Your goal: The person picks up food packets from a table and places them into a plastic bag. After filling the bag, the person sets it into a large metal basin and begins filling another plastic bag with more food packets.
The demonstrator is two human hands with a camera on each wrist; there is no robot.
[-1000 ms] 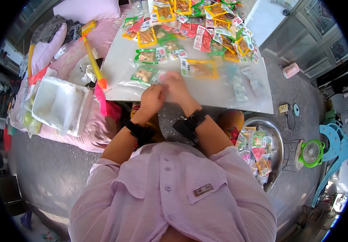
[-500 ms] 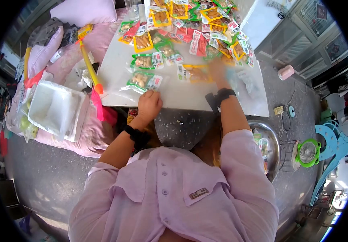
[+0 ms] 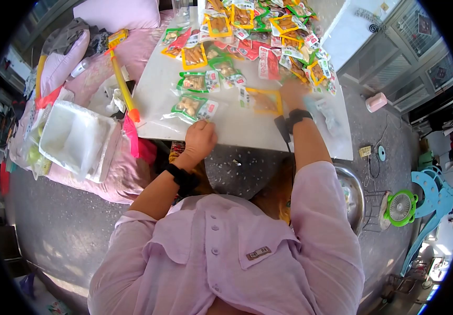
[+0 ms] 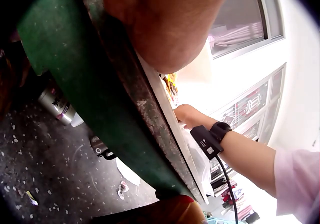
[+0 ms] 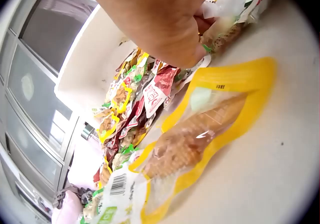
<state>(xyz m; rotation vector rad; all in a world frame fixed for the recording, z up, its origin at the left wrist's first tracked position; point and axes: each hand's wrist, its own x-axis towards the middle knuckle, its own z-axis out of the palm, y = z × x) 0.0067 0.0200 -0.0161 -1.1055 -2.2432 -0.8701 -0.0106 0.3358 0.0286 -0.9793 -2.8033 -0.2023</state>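
More space than earlier between left hand (image 3: 201, 138), loosely curled, and right hand (image 3: 293, 94), grip unclear, by a yellow-edged packet (image 3: 264, 101).

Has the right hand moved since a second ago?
Yes, rightward: in the head view, the right hand was left of the front yellow-edged packet and is now at its right end.
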